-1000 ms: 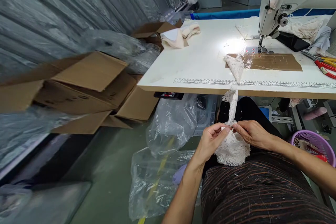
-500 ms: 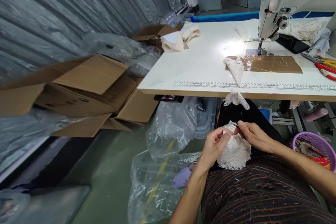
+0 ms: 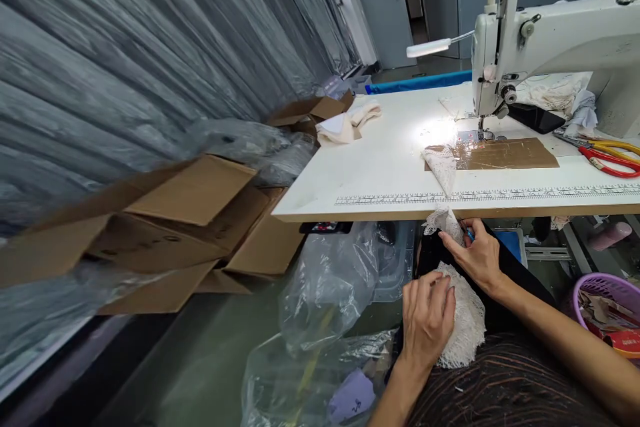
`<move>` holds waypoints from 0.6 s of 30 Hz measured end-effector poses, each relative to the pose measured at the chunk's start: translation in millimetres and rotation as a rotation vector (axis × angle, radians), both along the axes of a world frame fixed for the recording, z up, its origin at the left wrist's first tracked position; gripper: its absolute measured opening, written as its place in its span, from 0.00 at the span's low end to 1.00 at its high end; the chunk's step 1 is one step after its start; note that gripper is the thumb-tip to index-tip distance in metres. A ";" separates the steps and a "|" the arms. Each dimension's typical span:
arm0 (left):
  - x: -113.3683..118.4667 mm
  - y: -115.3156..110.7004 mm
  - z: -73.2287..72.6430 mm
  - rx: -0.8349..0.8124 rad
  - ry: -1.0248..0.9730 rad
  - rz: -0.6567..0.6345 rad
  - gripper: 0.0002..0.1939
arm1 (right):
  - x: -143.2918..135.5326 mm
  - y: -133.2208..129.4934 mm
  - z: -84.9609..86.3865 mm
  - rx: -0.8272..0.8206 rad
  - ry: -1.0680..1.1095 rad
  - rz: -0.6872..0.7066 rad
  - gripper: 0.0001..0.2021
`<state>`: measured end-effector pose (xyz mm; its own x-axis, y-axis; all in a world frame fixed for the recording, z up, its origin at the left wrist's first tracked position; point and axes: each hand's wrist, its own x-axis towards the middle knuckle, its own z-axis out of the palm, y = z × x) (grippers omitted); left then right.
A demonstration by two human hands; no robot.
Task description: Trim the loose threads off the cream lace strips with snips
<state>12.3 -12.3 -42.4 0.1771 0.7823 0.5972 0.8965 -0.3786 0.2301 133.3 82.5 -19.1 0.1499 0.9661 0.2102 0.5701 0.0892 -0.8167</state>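
A white lace piece (image 3: 464, 327) lies on my lap, and my left hand (image 3: 427, 313) rests on its left part, fingers spread a little. My right hand (image 3: 475, 255) is above it, just below the table edge, closed around a small tool with a blue part (image 3: 469, 235), perhaps thread snips. Its fingertips are beside a hanging lace end (image 3: 445, 221). That lace continues up over the table edge to a pointed lace piece (image 3: 443, 170) on the tabletop, near the needle of the white sewing machine (image 3: 487, 73).
The white table (image 3: 350, 173) carries a printed ruler, brown tape, a black phone (image 3: 535, 118), red-handled scissors (image 3: 607, 161) and cloth scraps. Open cardboard boxes (image 3: 195, 190) and plastic bags (image 3: 325, 300) are at the left. A purple basket (image 3: 580, 293) stands at the right.
My right hand has moved up to the hanging lace with the small tool. My left hand has let go its pinch and opened onto the lap lace. The view has tilted up.
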 end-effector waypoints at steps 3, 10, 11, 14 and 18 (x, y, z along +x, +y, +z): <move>4.9 -4.4 -1.1 -0.070 0.041 -0.181 0.05 | -0.4 1.0 -1.9 0.042 0.023 0.032 0.20; -9.4 -0.7 1.3 -0.105 -0.264 -0.221 0.10 | 18.8 -16.4 15.1 0.062 0.167 0.440 0.17; -15.8 4.1 7.7 -0.095 -0.388 -0.153 0.11 | 20.4 -21.6 18.2 0.063 0.178 0.505 0.17; -29.5 22.5 28.7 -0.196 -0.749 -0.020 0.16 | 21.5 -38.7 25.6 0.079 0.203 0.671 0.17; -21.8 38.2 42.8 -0.712 -1.262 -0.269 0.27 | 21.8 -60.6 31.1 0.055 0.186 0.894 0.16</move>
<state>-9.4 25.9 0.4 0.0276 0.9993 -0.0242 -0.1119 0.0271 0.9933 155.0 21.9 12.0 -0.6131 0.7282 0.3064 0.1298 0.4754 -0.8701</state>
